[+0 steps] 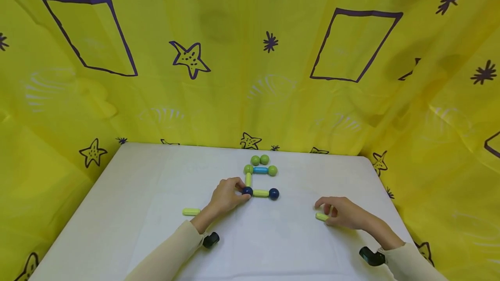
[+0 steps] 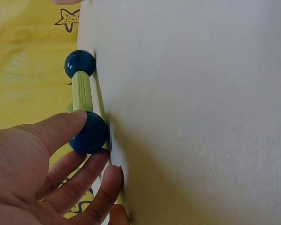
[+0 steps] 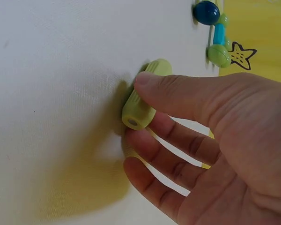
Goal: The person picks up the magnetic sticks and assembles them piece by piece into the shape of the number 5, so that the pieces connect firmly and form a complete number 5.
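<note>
My left hand (image 1: pixel 226 196) pinches a dark blue ball (image 2: pixel 90 133) between thumb and fingers. That ball is the near left corner of a flat frame of balls and rods. A light green rod (image 1: pixel 261 193) joins it to a second dark blue ball (image 1: pixel 274 194) on the right. Another light green rod (image 1: pixel 248 180) runs back to a green ball (image 1: pixel 248 169), and a blue rod (image 1: pixel 260 170) links this to another green ball (image 1: pixel 272 170). Off to the right, my right hand (image 1: pixel 343 213) grips a ribbed light green rod (image 3: pixel 145 98) close over the table; its end shows a grey disc.
Two loose green balls (image 1: pixel 264 159) lie side by side behind the frame. A separate light green rod (image 1: pixel 190 212) rests left of my left wrist. Yellow patterned cloth (image 1: pixel 230 99) hangs around the back and sides of the white table (image 1: pixel 289 246).
</note>
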A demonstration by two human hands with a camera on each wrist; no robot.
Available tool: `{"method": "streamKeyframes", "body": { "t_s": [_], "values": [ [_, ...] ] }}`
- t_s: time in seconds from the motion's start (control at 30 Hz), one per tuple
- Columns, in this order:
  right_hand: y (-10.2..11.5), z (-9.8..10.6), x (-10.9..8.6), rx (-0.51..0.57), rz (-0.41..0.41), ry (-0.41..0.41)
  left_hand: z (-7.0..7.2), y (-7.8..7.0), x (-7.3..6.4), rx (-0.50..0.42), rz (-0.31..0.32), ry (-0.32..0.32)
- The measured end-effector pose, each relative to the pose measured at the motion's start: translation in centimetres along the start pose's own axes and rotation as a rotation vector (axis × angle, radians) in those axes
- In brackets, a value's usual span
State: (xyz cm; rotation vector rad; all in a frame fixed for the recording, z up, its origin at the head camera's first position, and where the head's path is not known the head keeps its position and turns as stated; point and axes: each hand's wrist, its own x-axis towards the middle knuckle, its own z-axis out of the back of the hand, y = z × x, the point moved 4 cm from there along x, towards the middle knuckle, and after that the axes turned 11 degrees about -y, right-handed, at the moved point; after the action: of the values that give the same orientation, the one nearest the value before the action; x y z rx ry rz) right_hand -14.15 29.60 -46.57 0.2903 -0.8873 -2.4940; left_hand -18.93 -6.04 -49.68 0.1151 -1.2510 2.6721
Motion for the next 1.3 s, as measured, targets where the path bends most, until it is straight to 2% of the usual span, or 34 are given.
{"method": "streamKeyframes", "body": {
  "t_s": [0.83, 1.03, 1.3],
  "values": [
    [-0.1, -0.6, -0.4, -0.035, 0.038, -0.038, 0.0, 0.0, 0.0, 0.009, 0.014, 0.002],
    [0.3, 0.1, -0.2, -0.064, 0.006, -0.035, 0.1, -0.1, 0.0, 0.007, 0.009, 0.004],
    [0.4, 1.4, -0.2, -0.064, 0.038, -0.056, 0.0, -0.3, 0.0, 0.005, -0.006, 0.005]
  ]
}}
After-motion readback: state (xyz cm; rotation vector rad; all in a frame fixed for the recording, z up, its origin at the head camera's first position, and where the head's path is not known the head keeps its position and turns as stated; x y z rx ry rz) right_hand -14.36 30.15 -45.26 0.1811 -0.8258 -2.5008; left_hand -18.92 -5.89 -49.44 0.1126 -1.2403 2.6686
